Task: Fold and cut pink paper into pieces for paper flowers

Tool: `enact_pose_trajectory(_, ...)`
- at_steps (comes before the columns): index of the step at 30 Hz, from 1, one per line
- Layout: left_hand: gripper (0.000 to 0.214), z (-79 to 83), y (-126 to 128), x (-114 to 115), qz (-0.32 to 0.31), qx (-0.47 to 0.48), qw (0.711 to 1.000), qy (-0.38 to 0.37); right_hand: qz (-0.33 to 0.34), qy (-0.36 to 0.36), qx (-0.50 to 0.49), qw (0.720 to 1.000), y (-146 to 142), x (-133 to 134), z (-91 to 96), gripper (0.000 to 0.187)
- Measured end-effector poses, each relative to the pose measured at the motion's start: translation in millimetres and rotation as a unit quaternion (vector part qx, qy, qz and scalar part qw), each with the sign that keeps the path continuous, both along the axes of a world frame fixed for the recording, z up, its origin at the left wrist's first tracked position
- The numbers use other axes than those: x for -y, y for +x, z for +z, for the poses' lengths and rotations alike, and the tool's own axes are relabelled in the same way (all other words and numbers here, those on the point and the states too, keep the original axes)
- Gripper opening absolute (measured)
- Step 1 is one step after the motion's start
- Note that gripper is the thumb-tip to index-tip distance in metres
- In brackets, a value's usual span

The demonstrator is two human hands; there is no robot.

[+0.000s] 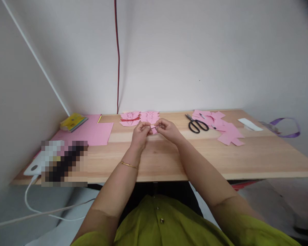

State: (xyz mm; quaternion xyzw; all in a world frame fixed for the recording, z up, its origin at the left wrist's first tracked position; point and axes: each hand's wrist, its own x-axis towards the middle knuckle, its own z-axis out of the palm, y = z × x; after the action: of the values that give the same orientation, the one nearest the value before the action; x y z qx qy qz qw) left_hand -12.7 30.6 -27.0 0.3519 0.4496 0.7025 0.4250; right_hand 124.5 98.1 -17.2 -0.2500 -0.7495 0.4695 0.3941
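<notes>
My left hand (141, 132) and my right hand (167, 130) meet above the middle of the wooden table (169, 160). Both pinch a small pink paper piece (154, 129) between their fingertips, fingers curled. A thin gold bangle sits on my left wrist. Just behind the hands lies a row of folded pink paper pieces (140, 118) near the wall.
Black scissors (197, 124) lie right of the hands, beside pink paper scraps (227, 131). A large pink sheet (92, 131) and a yellow book (73, 122) sit at the left. White paper (249, 124) and purple ribbon (287, 127) lie far right. A white cable (41, 212) hangs off the left edge.
</notes>
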Motion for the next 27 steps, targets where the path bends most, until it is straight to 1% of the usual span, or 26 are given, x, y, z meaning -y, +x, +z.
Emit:
enact_pose_trajectory(2, 0.018, 1.2, 0.2, 0.7, -0.009, -0.005, 1.000, -0.004, -0.008, 0.019, 0.008, 1.000, 0.2, -0.2, -0.7, 0.011)
enact_pose_trajectory(5, 0.023, 1.9, 0.6, 1.4, -0.005, -0.020, 1.000, -0.005, -0.022, 0.042, 0.025, 0.999, 0.2, -0.1, -1.7, 0.010)
enact_pose_trajectory(9, 0.030, 0.0, 0.3, 1.2, -0.013, -0.077, 0.997, 0.010, -0.025, 0.058, 0.036, 0.997, 0.4, 0.8, -1.2, 0.010)
enact_pose_trajectory(12, 0.027, -2.8, -1.1, 0.2, -0.003, -0.129, 0.992, 0.017, -0.028, 0.059, 0.035, 0.997, 0.7, 1.1, -0.1, 0.010)
enact_pose_trajectory(15, 0.023, -5.0, -2.6, -0.8, 0.007, -0.159, 0.987, 0.016, -0.019, 0.050, 0.034, 0.998, 0.7, 0.9, -0.1, 0.012)
enact_pose_trajectory(18, 0.021, -4.9, -3.5, -0.9, 0.011, -0.164, 0.986, 0.008, -0.009, 0.053, 0.032, 0.998, 0.4, 1.2, 0.1, 0.012)
enact_pose_trajectory(22, 0.016, -2.5, -3.7, -0.3, 0.007, -0.145, 0.989, -0.008, -0.004, 0.047, 0.040, 0.998, 0.2, 4.1, 3.4, 0.012)
enact_pose_trajectory(27, 0.016, -1.8, -4.1, -0.5, 0.015, -0.145, 0.989, -0.004, 0.015, 0.033, 0.037, 0.999, 1.0, 6.6, 6.7, 0.014)
